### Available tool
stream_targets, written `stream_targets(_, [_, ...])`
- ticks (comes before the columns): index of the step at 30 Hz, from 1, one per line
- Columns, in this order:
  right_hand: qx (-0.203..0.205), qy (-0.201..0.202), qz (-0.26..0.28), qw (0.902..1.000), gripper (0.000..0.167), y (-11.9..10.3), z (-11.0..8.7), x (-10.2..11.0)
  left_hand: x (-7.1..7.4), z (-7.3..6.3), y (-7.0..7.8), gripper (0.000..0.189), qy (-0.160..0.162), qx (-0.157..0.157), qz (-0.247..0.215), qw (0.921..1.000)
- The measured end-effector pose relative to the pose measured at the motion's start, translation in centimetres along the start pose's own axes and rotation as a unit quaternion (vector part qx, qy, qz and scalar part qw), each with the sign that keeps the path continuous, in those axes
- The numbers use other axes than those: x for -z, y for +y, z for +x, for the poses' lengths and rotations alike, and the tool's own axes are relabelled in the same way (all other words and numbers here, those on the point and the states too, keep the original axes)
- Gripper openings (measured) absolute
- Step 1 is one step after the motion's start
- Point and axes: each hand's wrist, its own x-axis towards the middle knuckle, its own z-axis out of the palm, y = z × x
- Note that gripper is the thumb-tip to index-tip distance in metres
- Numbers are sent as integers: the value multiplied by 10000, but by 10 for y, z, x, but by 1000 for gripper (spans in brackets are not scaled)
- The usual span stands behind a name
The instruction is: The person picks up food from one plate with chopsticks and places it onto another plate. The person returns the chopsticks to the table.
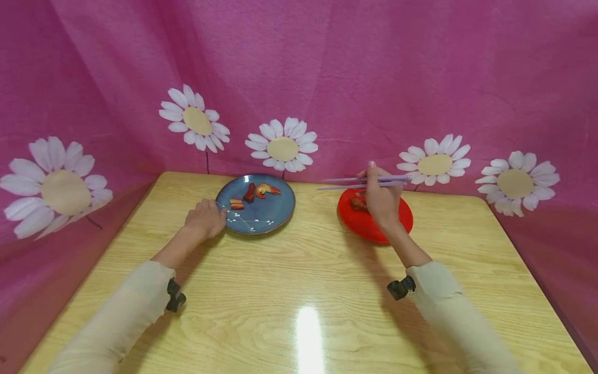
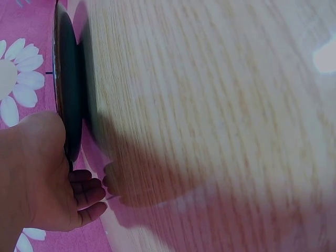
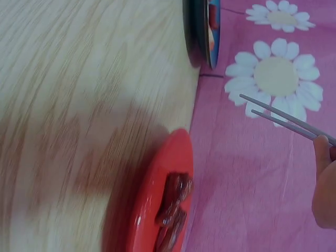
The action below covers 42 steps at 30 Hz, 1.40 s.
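Note:
A blue plate [image 1: 275, 214] with white blossoms sits at the back left of the table. On it lie a shrimp [image 1: 268, 190], a dark red piece of food [image 1: 249, 192] and a layered, pork-belly-like piece [image 1: 236, 203]. My left hand [image 1: 205, 219] holds the plate's left rim, its fingers curled low beside the edge in the left wrist view. Above the red plate [image 1: 374, 231], my right hand [image 1: 384, 202] grips a pair of lilac chopsticks [image 1: 343, 184]. Their tips point left, slightly apart, with nothing between them. Glossy brown meat pieces [image 3: 174, 199] lie on the red plate, partly hidden by the hand in the head view.
Both plates stand on a light wood-grain table [image 1: 280, 275], with bare wood between them. A pink cloth [image 1: 355, 93] printed with white daisies hangs behind and at the sides. Small dark devices [image 1: 401, 287] are strapped at both wrists.

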Motion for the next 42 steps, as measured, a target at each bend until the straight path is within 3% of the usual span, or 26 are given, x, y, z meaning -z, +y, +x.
stream_targets(5, [-202, -135, 140, 9996, 44, 1, -2, -18, -1, 1, -1, 55, 22, 7, -3, 10000])
stream_targets(9, [44, -207, 253, 9995, 40, 5, -1, -29, -2, 2, -1, 55, 17, 2, 8, 10000])
stream_targets(13, [-2, -324, 470, 9984, 38, 6, 0, -40, -2, 2, -1, 55, 11, 29, 6, 10000])
stream_targets(23, [52, -570, 192, 9982, 36, 1, -3, -68, -4, 3, -1, 55, 67, 35, 4, 10000])
stream_targets(26, [21, -623, 121, 9980, 35, 5, -3, -77, -4, 3, -1, 55, 76, 54, -33, 10000])
stream_targets(33, [112, -679, 239, 9973, 37, 43, 7, -100, -4, 4, -1, 56, 67, 107, 43, 9999])
stream_targets(42, [650, -798, -140, 9946, 37, 50, 7, -121, -2, 3, -1, 55, 85, 89, 70, 9999])
